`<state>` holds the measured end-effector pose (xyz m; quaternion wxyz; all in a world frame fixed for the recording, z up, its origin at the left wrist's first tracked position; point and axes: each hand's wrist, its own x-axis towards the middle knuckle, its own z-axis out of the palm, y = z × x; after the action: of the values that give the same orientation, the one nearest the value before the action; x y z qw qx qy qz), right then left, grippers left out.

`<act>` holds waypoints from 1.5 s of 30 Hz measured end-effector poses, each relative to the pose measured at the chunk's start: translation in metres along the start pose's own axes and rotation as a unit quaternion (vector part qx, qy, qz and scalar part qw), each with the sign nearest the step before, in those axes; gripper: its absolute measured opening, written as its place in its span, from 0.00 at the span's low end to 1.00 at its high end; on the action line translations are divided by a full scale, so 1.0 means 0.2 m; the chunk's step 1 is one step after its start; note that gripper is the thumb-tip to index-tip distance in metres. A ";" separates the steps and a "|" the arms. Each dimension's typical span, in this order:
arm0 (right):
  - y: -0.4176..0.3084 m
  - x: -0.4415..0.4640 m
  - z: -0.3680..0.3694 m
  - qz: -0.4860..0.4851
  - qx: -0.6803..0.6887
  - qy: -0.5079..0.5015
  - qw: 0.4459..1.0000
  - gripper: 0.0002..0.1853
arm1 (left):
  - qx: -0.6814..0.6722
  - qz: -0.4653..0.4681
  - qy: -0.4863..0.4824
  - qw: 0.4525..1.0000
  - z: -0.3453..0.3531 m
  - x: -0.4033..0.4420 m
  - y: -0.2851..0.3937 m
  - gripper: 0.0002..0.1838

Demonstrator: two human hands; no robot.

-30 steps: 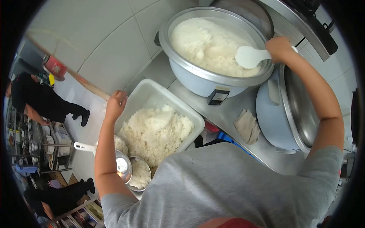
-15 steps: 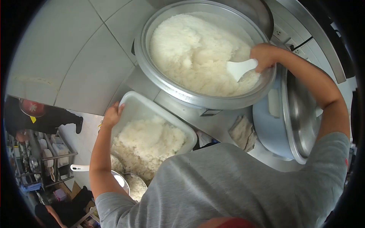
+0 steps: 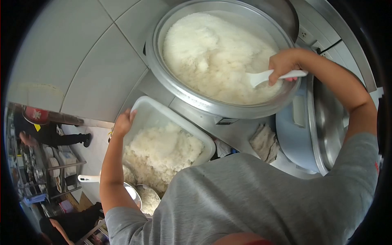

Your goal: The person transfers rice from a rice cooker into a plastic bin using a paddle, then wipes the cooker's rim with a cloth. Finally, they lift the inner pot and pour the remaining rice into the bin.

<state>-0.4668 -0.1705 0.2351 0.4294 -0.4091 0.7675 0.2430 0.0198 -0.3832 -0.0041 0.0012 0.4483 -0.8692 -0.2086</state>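
Observation:
My right hand is closed round the handle of a white rice paddle. The paddle's blade dips into the cooked rice at the near right side of a large round metal rice pot. My left hand grips the far left rim of a white plastic tub. Inside the tub lies a heap of cooked rice. My shirt hides the near end of the tub.
Right of the pot stands a light blue rice cooker with a metal lid. A crumpled cloth lies between them. Metal bowls and a white handle are by my left forearm. Two people and shelves are at left.
My right hand has turned, so the paddle now lies flatter and its handle end shows beyond my fist. The blade sits deeper in the rice. My left hand keeps its hold.

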 end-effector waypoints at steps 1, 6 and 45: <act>-0.02 -0.03 0.02 -0.001 0.002 0.005 1.000 0.17 | 0.001 0.001 0.004 1.000 0.00 0.01 -0.01 0.25; 0.00 0.05 0.13 -0.096 -0.311 0.236 0.916 0.14 | -0.187 0.022 0.124 0.974 0.00 0.06 0.06 0.30; -0.09 0.19 0.15 -0.262 -0.079 0.136 0.952 0.15 | -0.381 0.224 0.342 0.829 -0.26 -0.09 1.15 0.57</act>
<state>-0.4489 -0.1751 0.1872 0.3357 -0.6577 0.6629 0.1235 -0.1390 -0.2701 0.1315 0.5159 0.2477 -0.7414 -0.3503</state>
